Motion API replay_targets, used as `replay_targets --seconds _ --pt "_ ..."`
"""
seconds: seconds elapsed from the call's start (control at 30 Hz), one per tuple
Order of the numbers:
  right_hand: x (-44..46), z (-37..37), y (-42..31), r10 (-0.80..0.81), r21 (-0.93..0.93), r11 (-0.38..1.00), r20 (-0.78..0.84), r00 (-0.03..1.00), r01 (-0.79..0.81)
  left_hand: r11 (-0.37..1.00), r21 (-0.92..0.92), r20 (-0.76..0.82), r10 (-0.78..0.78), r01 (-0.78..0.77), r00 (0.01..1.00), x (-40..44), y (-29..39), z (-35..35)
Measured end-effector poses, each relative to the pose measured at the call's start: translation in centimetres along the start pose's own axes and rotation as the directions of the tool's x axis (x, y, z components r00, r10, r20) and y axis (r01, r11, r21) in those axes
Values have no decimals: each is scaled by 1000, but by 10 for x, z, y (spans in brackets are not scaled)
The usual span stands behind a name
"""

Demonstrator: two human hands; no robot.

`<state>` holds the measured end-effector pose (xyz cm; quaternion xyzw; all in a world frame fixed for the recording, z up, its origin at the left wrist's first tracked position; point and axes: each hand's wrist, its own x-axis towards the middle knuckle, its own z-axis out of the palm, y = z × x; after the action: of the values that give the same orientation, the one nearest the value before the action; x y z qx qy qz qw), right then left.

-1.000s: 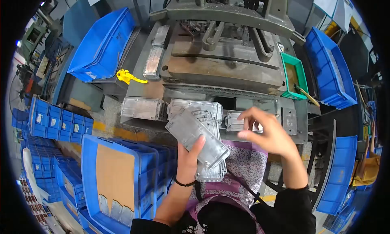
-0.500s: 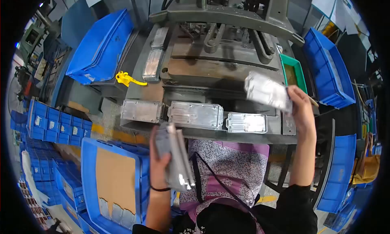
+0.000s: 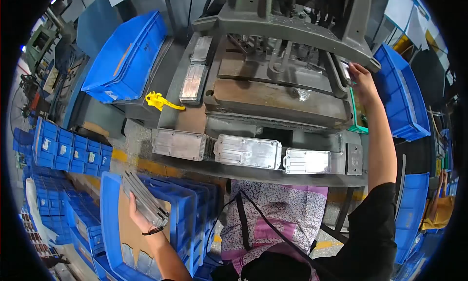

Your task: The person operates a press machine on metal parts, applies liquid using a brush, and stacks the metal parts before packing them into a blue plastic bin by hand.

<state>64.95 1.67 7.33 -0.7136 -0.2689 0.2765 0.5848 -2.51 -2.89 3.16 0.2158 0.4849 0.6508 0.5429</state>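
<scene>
My left hand (image 3: 140, 216) grips a stack of thin silver metal plates (image 3: 145, 198), tilted over a blue crate (image 3: 111, 232) lined with brown cardboard. My right hand (image 3: 361, 81) reaches to the right side of the press (image 3: 292, 22), just above a green tray (image 3: 360, 129). Its fingers are closed at a small silvery item, too hidden to name. Along the front ledge lie three groups of ribbed metal covers: a left stack (image 3: 179, 144), a middle one (image 3: 248, 151) and a right one (image 3: 307, 161).
More covers (image 3: 193, 83) lie left of the press block (image 3: 273, 100). A yellow tool (image 3: 161, 101) sits near a large blue bin (image 3: 124, 56). Another blue bin (image 3: 402, 93) stands at right. Small blue bins (image 3: 70, 151) are piled at left.
My left hand has carried its plates left and down over the cardboard-lined crate. My right hand has moved up to the press's right side; the metal plate it held no longer shows there. The view has shifted.
</scene>
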Motion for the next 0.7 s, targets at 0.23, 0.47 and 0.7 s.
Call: replay_targets --seconds 0.23,0.47,0.7 --pt "35 -37 8 -135 -426 860 341 930 281 995 -61 -91 -86 81 992 14 -9 -19" --pt "60 -47 25 -181 -491 773 436 882 401 999 -44 -155 -21 14 988 20 -15 -24" --pt "57 -25 33 -390 -328 763 453 801 557 993 -107 -69 -48 40 996 16 -13 -19"
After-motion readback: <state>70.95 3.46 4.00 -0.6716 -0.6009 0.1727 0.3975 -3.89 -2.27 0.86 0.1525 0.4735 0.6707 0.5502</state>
